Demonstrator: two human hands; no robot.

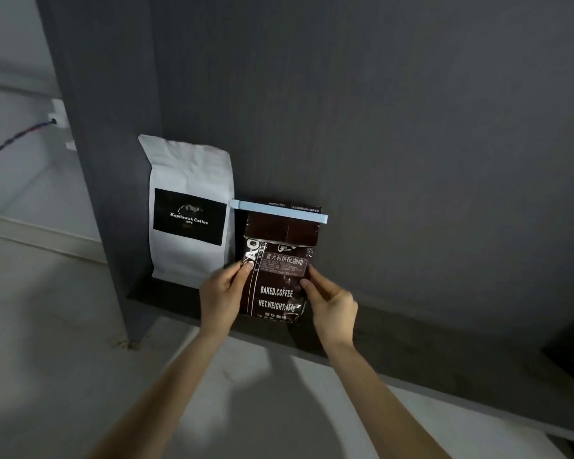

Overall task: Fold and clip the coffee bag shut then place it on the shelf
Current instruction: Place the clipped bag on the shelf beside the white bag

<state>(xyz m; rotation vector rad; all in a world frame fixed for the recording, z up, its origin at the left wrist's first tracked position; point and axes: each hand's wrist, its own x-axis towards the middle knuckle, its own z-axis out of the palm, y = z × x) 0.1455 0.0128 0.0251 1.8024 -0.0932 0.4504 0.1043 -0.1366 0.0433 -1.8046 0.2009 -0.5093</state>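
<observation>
Dark brown glossy foil coffee bag (277, 279), white "BAKED.COFFEE" print, stands upright on the dark grey shelf (411, 329). Top folded over, pinned by a long light-blue plastic clip (279, 212) lying horizontally across the fold, ends sticking out both sides.

A dark grey cabinet back panel (378, 127) is filling most of the view, with its side panel (106, 160) standing on a pale floor (47, 359). A twisted cable (10, 140) is entering a white wall socket (57, 115).
</observation>
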